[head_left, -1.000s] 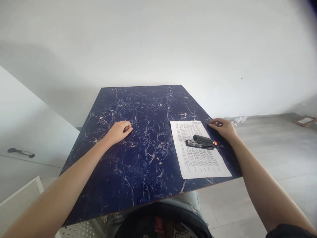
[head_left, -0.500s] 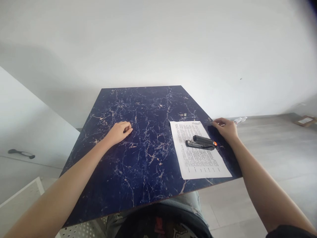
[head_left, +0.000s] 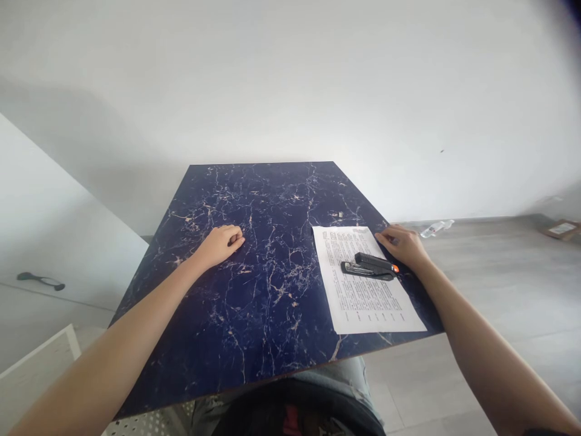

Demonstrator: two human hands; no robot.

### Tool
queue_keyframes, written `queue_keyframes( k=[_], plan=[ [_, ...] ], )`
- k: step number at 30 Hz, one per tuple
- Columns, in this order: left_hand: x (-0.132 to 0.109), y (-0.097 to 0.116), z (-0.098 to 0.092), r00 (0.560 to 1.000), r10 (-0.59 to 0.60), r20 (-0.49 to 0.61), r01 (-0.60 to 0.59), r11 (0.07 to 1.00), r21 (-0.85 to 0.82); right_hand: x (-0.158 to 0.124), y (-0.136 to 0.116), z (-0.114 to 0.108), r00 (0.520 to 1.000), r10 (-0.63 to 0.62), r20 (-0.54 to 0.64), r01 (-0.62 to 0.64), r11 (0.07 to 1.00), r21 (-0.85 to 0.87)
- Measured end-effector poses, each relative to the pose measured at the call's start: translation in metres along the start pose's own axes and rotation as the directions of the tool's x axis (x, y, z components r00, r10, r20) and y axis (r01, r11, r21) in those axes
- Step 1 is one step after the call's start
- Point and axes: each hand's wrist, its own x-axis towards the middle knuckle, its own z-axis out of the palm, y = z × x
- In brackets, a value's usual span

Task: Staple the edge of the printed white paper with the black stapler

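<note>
I have the left forearm (head_left: 147,324) slanting up and inward from the lower corner of my view, the left wrist (head_left: 200,258) nearly straight. My left hand (head_left: 224,240) is curled into a loose fist, thumb side inward. The right forearm (head_left: 474,330) also angles inward; my right hand (head_left: 405,243) points inward with fingers bent, and I can't tell whether its fingertips meet.

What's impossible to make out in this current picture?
All in the head view:
Wording on the printed white paper sheet: too small to read.
Print beneath the black stapler with an orange end: covered by it.
Inside of the bare left hand: hidden by its curled fingers.
Tiny pale thing beyond the sheet: too small to identify.
Brown cardboard box: cut off by the right edge.
</note>
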Motion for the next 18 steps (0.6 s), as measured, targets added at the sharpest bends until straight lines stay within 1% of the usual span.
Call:
queue_keyframes(
  k=[2, 3, 5, 7, 9, 11, 14, 15, 16, 18],
  plan=[
    [0.0, 0.0, 0.0, 1.0, 0.004, 0.002, -0.004, 1.0, 0.005, 0.002, -0.013, -0.003, 1.0, -0.02, 0.021, 0.018, 0.994, 0.112],
    [0.0, 0.0, 0.0, 1.0, 0.006, 0.003, -0.006, 1.0, 0.006, 0.004, -0.021, -0.005, 0.998, -0.034, 0.054, 0.023, 0.982, 0.187],
    [0.0, 0.0, 0.001, 1.0, 0.009, 0.002, -0.009, 1.0, 0.01, 0.006, -0.039, -0.009, 0.978, -0.087, 0.19, 0.016, 0.938, 0.347],
    [0.0, -0.001, 0.001, 1.0, 0.012, -0.003, -0.012, 1.0, 0.012, 0.007, -0.054, -0.013, 0.922, -0.174, 0.347, -0.016, 0.876, 0.482],
    [0.0, -0.001, 0.001, 1.0, 0.015, -0.007, -0.015, 1.0, 0.013, 0.005, -0.063, -0.017, 0.87, -0.239, 0.43, -0.064, 0.812, 0.58],
    [0.0, -0.002, 0.001, 1.0, 0.014, -0.007, -0.014, 1.0, 0.013, 0.002, -0.065, -0.02, 0.856, -0.258, 0.448, -0.104, 0.762, 0.639],
    [-0.001, -0.001, 0.001, 1.0, 0.007, -0.008, -0.007, 1.0, 0.012, -0.005, -0.06, -0.025, 0.848, -0.253, 0.466, -0.149, 0.729, 0.668],
    [-0.001, -0.001, 0.001, 1.0, 0.004, -0.011, -0.004, 1.0, 0.01, -0.006, -0.058, -0.027, 0.831, -0.272, 0.485, -0.153, 0.727, 0.67],
    [-0.002, 0.0, 0.001, 1.0, 0.002, -0.015, -0.002, 1.0, 0.005, -0.007, -0.057, -0.028, 0.805, -0.302, 0.512, -0.149, 0.731, 0.665],
    [-0.002, 0.001, 0.0, 1.0, -0.017, -0.007, 0.017, 0.999, -0.029, -0.007, -0.057, -0.03, 0.731, -0.363, 0.578, -0.12, 0.765, 0.632]
  ],
)
